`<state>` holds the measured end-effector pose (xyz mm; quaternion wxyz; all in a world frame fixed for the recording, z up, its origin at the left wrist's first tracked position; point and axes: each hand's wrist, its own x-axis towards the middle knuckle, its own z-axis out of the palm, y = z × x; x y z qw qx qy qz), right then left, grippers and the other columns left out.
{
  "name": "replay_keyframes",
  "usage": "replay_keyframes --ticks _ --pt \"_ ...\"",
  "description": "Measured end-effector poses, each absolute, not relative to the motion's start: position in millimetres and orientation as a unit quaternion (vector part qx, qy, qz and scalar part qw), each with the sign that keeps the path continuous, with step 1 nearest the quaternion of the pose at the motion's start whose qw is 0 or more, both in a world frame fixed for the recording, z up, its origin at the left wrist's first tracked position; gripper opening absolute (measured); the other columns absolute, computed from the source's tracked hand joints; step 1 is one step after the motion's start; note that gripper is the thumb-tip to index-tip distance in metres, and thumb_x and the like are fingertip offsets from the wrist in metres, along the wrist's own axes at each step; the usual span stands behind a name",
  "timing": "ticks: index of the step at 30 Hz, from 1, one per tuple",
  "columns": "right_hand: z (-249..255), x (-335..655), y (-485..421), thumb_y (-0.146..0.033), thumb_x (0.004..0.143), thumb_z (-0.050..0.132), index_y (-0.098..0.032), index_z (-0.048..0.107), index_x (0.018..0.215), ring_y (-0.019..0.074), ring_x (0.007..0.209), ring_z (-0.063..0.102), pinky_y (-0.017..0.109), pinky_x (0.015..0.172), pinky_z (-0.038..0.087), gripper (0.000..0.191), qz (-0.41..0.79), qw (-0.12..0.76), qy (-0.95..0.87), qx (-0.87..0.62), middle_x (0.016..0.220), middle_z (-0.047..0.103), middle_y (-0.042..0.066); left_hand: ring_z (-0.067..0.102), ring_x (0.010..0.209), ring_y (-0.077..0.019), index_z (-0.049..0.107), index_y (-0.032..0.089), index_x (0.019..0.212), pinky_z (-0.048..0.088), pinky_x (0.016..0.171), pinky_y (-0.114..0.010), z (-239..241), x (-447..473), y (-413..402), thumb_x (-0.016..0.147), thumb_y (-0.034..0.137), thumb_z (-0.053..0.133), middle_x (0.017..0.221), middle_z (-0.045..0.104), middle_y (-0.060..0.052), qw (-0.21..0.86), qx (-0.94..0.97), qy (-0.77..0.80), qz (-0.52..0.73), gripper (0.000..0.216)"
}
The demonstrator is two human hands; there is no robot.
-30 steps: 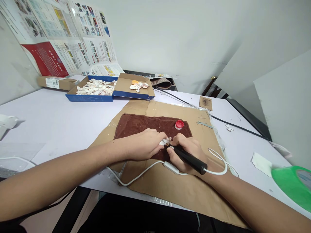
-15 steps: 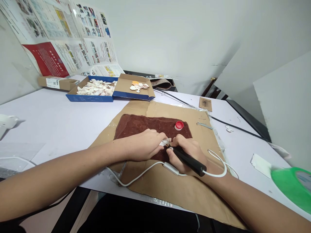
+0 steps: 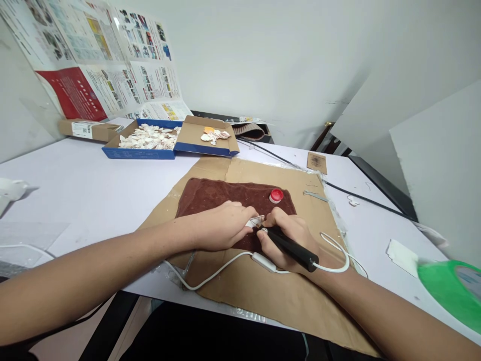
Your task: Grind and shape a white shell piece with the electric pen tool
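My left hand [image 3: 221, 225] rests on a brown towel [image 3: 214, 193] and pinches a small white shell [image 3: 256, 220] between its fingers. My right hand [image 3: 289, 235] grips a black pen-shaped electric tool [image 3: 291, 246] like a pencil, its tip touching the shell. A white cord [image 3: 225, 263] runs from the tool's rear, loops beside my right wrist and trails left under my left forearm. The towel lies on a sheet of cardboard [image 3: 263, 291].
A red bottle cap [image 3: 276, 195] sits on the towel's far right corner. A blue box of white shells [image 3: 148, 138] and its open lid holding a few shells [image 3: 212, 134] stand at the back. A green tape roll [image 3: 451, 291] is at the right edge. A black cable [image 3: 353, 193] crosses the table.
Both hands stay on the shell and tool; only a slight shift of the view.
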<state>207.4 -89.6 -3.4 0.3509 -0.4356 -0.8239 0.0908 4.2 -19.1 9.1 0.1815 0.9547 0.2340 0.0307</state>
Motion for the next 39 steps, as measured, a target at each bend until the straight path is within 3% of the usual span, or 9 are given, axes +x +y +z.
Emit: replay_keyframes --ticks 6,10,18,22,27,31,36,39 --pt "-8.2 214.3 -87.7 -0.029 0.091 0.061 -0.026 0.043 0.083 0.0121 0.049 0.045 0.025 0.049 0.034 0.021 0.149 0.386 -0.786 -0.46 0.061 0.053 -0.007 0.065 0.093 -0.0274 0.061 0.018 0.11 0.048 0.083 -0.042 6.8 3.7 -18.5 0.111 0.032 0.038 0.107 0.071 -0.01 0.188 0.953 0.234 0.034 0.027" --pt "-4.6 212.0 -85.4 -0.031 0.088 0.062 -0.026 0.045 0.08 0.0142 0.053 0.048 0.028 0.053 0.036 0.02 0.183 0.404 -0.755 -0.483 0.063 0.054 -0.005 0.065 0.099 -0.0284 0.062 0.017 0.117 0.049 0.09 -0.044 7.3 3.9 -19.0 0.11 0.03 0.039 0.112 0.071 -0.011 0.194 0.953 0.232 0.029 0.027" --pt "3.8 209.8 -79.8 -0.032 0.087 0.062 -0.026 0.046 0.073 0.0157 0.061 0.05 0.03 0.058 0.039 0.022 0.265 0.426 -0.688 -0.524 0.067 0.054 -0.004 0.065 0.098 -0.0287 0.062 0.016 0.117 0.05 0.087 -0.043 5.0 3.4 -18.4 0.109 0.031 0.04 0.112 0.071 -0.013 0.18 0.955 0.234 0.027 0.027" --pt "2.2 210.0 -84.4 -0.032 0.088 0.061 -0.025 0.045 0.075 0.0156 0.06 0.052 0.029 0.057 0.04 0.021 0.214 0.416 -0.719 -0.514 0.067 0.056 -0.003 0.066 0.096 -0.0281 0.061 0.017 0.114 0.05 0.085 -0.041 4.3 2.6 -18.0 0.11 0.031 0.039 0.109 0.07 -0.012 0.176 0.956 0.231 0.032 0.026" --pt "-2.7 210.0 -90.9 -0.028 0.086 0.061 -0.026 0.041 0.079 0.0118 0.048 0.041 0.027 0.05 0.031 0.022 0.154 0.334 -0.804 -0.467 0.059 0.052 -0.006 0.065 0.092 -0.0276 0.06 0.017 0.108 0.05 0.084 -0.041 3.7 2.4 -17.8 0.11 0.032 0.037 0.105 0.07 -0.011 0.182 0.956 0.226 0.043 0.028" --pt "-4.7 212.1 -88.5 -0.032 0.091 0.059 -0.026 0.043 0.082 0.0148 0.055 0.051 0.028 0.054 0.038 0.02 0.16 0.389 -0.764 -0.489 0.064 0.057 -0.004 0.066 0.095 -0.0286 0.061 0.016 0.111 0.05 0.085 -0.042 5.2 3.6 -18.2 0.11 0.03 0.039 0.108 0.071 -0.013 0.172 0.958 0.225 0.04 0.026" --pt "-2.7 210.8 -88.1 -0.027 0.087 0.06 -0.026 0.041 0.08 0.0124 0.048 0.043 0.027 0.05 0.032 0.02 0.143 0.345 -0.809 -0.453 0.06 0.051 -0.006 0.064 0.092 -0.0271 0.06 0.017 0.106 0.049 0.084 -0.041 7.8 4.7 -19.3 0.109 0.028 0.039 0.106 0.07 -0.011 0.171 0.959 0.225 0.031 0.024" --pt "-1.0 210.6 -87.7 -0.03 0.09 0.058 -0.026 0.043 0.08 0.0145 0.055 0.051 0.027 0.053 0.038 0.019 0.159 0.382 -0.773 -0.481 0.065 0.057 -0.004 0.064 0.092 -0.0273 0.061 0.017 0.107 0.049 0.083 -0.041 7.1 4.3 -19.5 0.11 0.03 0.038 0.106 0.07 -0.012 0.168 0.959 0.227 0.033 0.027"
